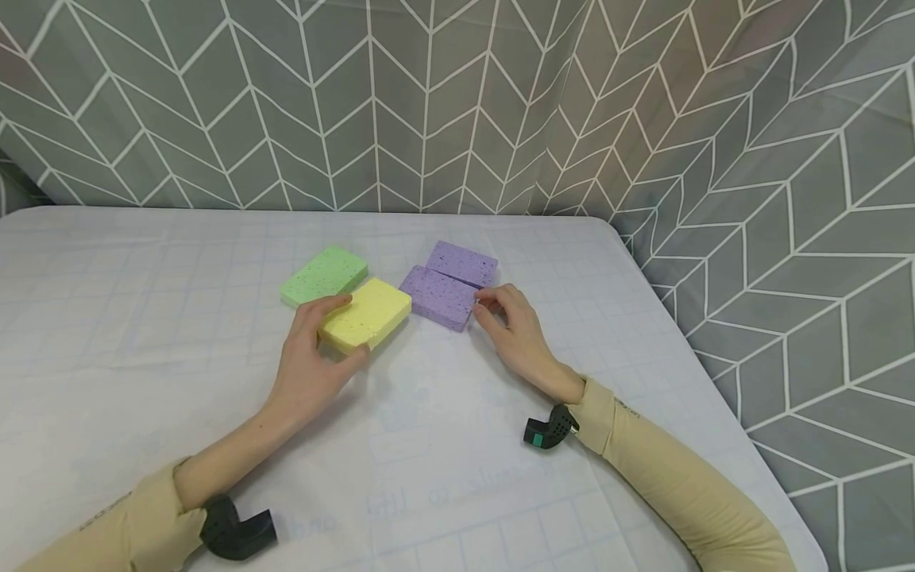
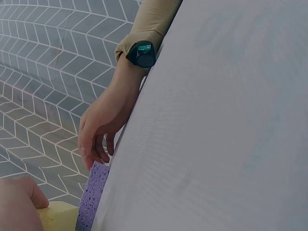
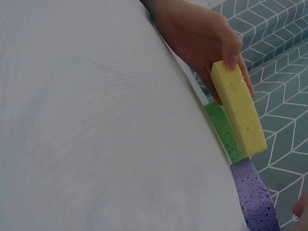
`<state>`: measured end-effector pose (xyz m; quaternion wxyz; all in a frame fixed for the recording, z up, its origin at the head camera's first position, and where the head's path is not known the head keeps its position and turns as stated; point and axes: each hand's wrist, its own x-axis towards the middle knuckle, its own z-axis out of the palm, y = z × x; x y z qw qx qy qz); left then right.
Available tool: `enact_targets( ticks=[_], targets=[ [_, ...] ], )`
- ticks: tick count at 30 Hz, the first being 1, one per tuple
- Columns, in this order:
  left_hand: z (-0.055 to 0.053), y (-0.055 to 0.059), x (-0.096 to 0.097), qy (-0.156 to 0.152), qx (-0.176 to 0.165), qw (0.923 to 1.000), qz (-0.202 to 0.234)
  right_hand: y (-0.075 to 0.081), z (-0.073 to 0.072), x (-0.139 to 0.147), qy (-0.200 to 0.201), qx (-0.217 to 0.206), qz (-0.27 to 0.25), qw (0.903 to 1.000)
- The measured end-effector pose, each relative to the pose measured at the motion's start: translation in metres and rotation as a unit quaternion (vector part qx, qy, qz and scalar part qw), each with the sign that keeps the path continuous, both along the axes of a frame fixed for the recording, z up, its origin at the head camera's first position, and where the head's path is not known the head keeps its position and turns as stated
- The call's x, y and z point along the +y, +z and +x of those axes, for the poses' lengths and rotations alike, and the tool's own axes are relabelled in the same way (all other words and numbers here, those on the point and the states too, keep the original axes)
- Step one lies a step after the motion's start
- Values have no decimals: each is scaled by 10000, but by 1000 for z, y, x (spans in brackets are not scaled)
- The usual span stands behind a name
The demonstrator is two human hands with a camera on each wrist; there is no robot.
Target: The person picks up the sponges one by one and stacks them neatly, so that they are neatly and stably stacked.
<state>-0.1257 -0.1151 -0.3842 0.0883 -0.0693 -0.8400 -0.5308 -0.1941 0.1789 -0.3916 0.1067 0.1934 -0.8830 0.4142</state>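
Observation:
My left hand (image 1: 314, 357) grips a yellow sponge (image 1: 368, 314) by its near end, thumb on one side and fingers on the other. The right wrist view shows this yellow sponge (image 3: 239, 108) raised off the table and tilted. Behind it a green sponge (image 1: 325, 276) lies flat. Two purple sponges lie edge to edge to the right, a nearer one (image 1: 439, 298) and a farther one (image 1: 463, 264). My right hand (image 1: 518, 334) hovers at the nearer purple sponge's right end, fingers loosely bent, fingertips right at its edge.
A white cloth with faint printed lines covers the table (image 1: 443, 469). Its right edge slopes down toward the front. A grey curtain (image 1: 400, 103) with white chevron lines hangs behind and along the right side. Black wrist cameras sit on both sleeves.

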Motion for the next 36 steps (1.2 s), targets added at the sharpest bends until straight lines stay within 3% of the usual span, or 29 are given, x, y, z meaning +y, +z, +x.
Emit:
enact_targets(
  ticks=[36],
  targets=[
    [0,0,1,-145,140,9992,343,-1,3,-1,188,420,-193,9988]
  ],
)
